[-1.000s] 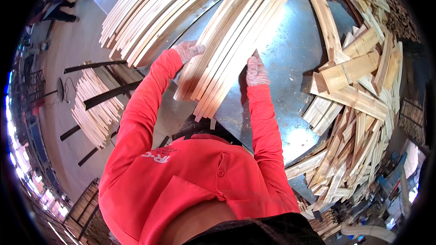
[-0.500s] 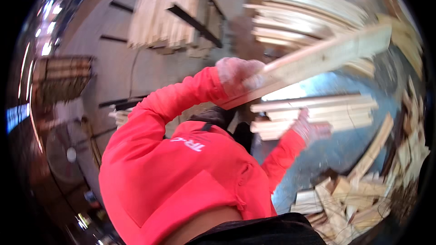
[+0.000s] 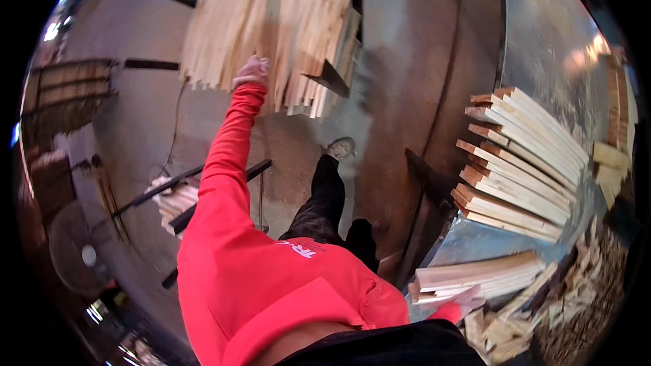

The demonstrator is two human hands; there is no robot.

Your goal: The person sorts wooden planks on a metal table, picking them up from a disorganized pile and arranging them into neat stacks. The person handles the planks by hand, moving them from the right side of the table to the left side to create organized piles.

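Observation:
My left hand [image 3: 252, 71], in a pale glove, is stretched out to the far left. It is closed on the near end of a wooden board [image 3: 270, 10], which reaches away over a stack of boards [image 3: 220, 27]. My right hand [image 3: 468, 299], also gloved, rests at the near edge of a small pile of boards [image 3: 478, 274] on the blue metal table. Its fingers look stretched out rather than wrapped round a board, though part of the hand is hidden by my sleeve and body.
Several boards [image 3: 522, 163] lie in a fanned row on the metal table [image 3: 542, 20] to the right. Offcuts [image 3: 508, 329] and splintered scraps are heaped at the near right. Dark metal bars [image 3: 329, 80] project around the left stack. Another wood bundle [image 3: 175, 200] lies at the left.
My left hand has swung the board from over the table to the left-hand stack. My view has turned left, and my right hand stays by the small pile.

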